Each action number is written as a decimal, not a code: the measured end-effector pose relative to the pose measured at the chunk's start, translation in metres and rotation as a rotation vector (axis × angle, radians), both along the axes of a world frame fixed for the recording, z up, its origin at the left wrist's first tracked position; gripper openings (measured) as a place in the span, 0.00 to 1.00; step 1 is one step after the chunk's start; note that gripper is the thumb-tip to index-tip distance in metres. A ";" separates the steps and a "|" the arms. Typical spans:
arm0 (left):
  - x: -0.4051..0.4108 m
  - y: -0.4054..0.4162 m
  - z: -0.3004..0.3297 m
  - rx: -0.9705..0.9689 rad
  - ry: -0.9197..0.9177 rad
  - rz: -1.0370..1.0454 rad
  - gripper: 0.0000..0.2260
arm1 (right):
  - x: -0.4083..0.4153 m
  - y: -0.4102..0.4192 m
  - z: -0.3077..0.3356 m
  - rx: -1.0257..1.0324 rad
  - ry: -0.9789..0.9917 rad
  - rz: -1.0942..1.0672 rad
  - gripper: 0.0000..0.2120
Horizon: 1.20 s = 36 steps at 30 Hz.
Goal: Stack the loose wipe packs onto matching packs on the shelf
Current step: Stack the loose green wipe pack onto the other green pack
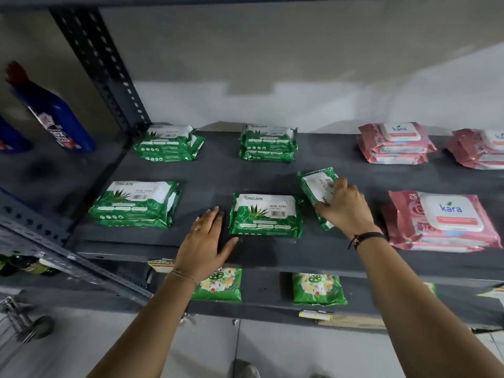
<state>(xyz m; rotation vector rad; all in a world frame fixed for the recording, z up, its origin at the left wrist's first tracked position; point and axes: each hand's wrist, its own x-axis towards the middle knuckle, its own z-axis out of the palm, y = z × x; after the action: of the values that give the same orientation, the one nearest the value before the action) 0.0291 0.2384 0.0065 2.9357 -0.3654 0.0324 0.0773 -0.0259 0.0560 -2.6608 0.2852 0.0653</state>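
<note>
On the dark shelf (272, 175) lie green Origami aloe vera wipe packs. A single pack (266, 215) lies flat at the front centre. Beside it on the right, a loose green pack (316, 186) is turned at an angle, and my right hand (342, 207) is closed on its near right side. My left hand (207, 241) rests flat on the shelf, fingers spread, its thumb close to the centre pack's left front corner. Green stacks sit at front left (135, 203), back left (169, 143) and back centre (268, 143).
Pink Kara wipe stacks lie at back right (395, 143), far right (480, 148) and front right (444, 222). A blue bottle (54, 113) stands left of the perforated upright post (109, 72). Green packets (317, 289) sit on the shelf below.
</note>
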 end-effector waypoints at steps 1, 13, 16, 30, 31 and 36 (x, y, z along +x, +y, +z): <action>0.001 0.000 -0.004 -0.009 0.009 0.007 0.49 | 0.000 -0.001 0.001 0.001 -0.022 0.001 0.25; -0.005 -0.002 -0.003 -0.119 0.025 0.010 0.40 | -0.004 0.048 0.029 -0.004 -0.153 0.722 0.29; -0.005 -0.001 -0.002 -0.117 0.050 0.013 0.40 | -0.001 0.054 0.018 -0.089 -0.045 0.787 0.31; -0.006 -0.002 0.000 -0.158 0.042 0.036 0.38 | 0.001 0.051 0.023 -0.116 0.043 0.802 0.30; -0.006 -0.002 0.000 -0.153 0.049 0.038 0.38 | -0.001 0.052 0.025 -0.147 0.031 0.771 0.29; -0.006 -0.003 0.001 -0.126 0.058 0.050 0.34 | -0.008 0.056 0.034 -0.162 0.029 0.707 0.19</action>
<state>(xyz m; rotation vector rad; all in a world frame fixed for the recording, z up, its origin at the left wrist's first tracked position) 0.0228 0.2357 0.0070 2.8141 -0.2713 -0.0220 0.0691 0.0304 0.0902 -2.7858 -0.6750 0.3123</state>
